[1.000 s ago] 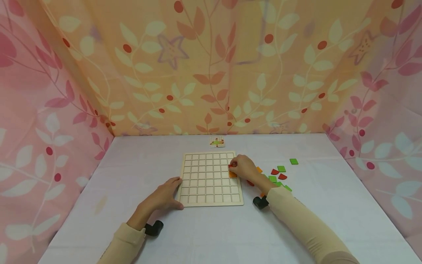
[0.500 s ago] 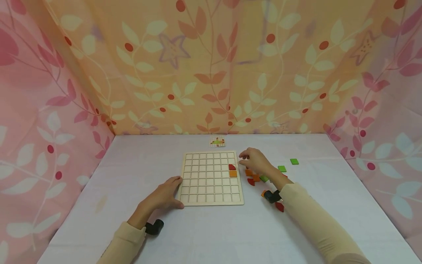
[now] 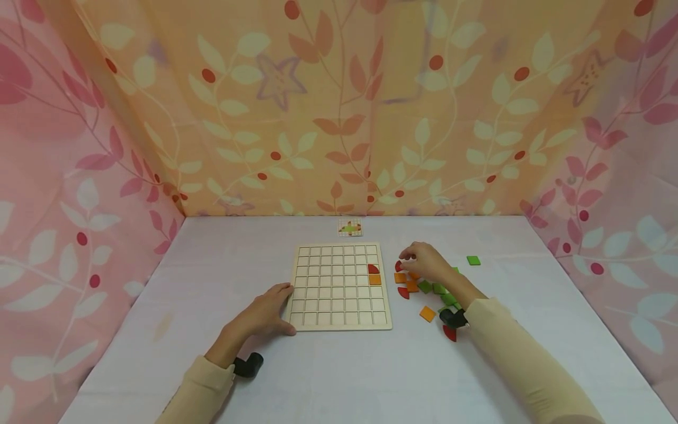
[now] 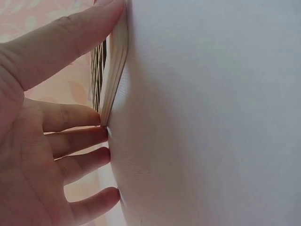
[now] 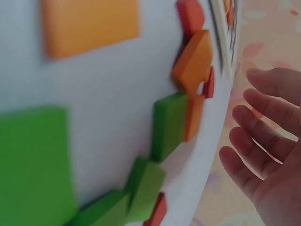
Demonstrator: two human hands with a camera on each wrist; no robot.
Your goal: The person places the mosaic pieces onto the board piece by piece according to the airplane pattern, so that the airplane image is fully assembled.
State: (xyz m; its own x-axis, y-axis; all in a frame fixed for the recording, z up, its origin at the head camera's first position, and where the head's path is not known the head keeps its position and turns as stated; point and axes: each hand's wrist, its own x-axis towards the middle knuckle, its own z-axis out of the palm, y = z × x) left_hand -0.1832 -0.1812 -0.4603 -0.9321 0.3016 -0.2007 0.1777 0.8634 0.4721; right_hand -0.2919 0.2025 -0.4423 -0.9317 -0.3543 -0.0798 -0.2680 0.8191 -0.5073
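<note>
My left hand rests at the left edge of a pale wooden grid board, fingers loosely spread. In the left wrist view its thumb lies at the board's rim and the fingertips touch near its corner and the white cloth. Two pieces sit in cells at the board's right side: a red quarter-circle tile and, just below, an orange square tile. My right hand hovers over loose tiles right of the board, fingers relaxed and holding nothing. Close under its fingertips lies another red quarter-circle tile.
Several loose tiles lie right of the board, among them green tiles, an orange square and a red quarter-circle. One green square lies farther off. A small pattern card is behind the board.
My right hand has let go of the red quarter-circle tile on the board and moved right, over the loose tiles. The left hand has stayed at the board's edge.
</note>
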